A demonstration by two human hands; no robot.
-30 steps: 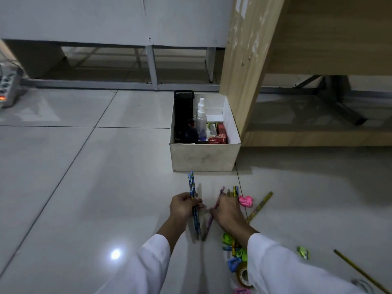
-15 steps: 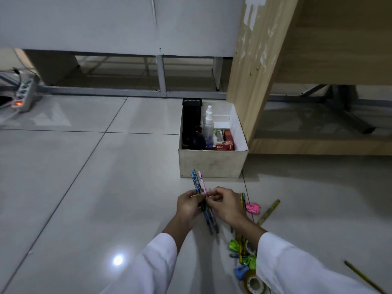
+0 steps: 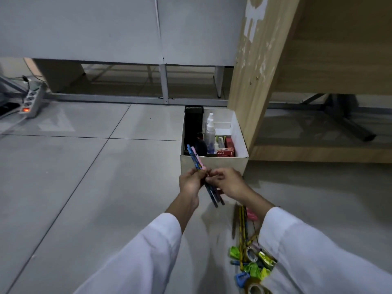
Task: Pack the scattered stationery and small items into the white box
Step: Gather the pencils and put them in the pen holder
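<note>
Both hands meet in the middle of the frame, just in front of the box (image 3: 214, 164). Left hand (image 3: 191, 183) grips a bunch of pencils (image 3: 198, 164) that tilts up toward the box. Right hand (image 3: 228, 183) pinches the same bunch with curled fingers. More pencils (image 3: 241, 225), sharpeners (image 3: 250, 268) and tape (image 3: 254, 288) lie on the floor at lower right. Inside the box stands a spray bottle (image 3: 210, 132).

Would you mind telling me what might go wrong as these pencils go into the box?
1. The left hand grips several pencils in a loose fan while the right hand adjusts them; one may slip out.
2. The box already holds a spray bottle and a black holder, so long pencils may jam or tip the bottle.
</note>
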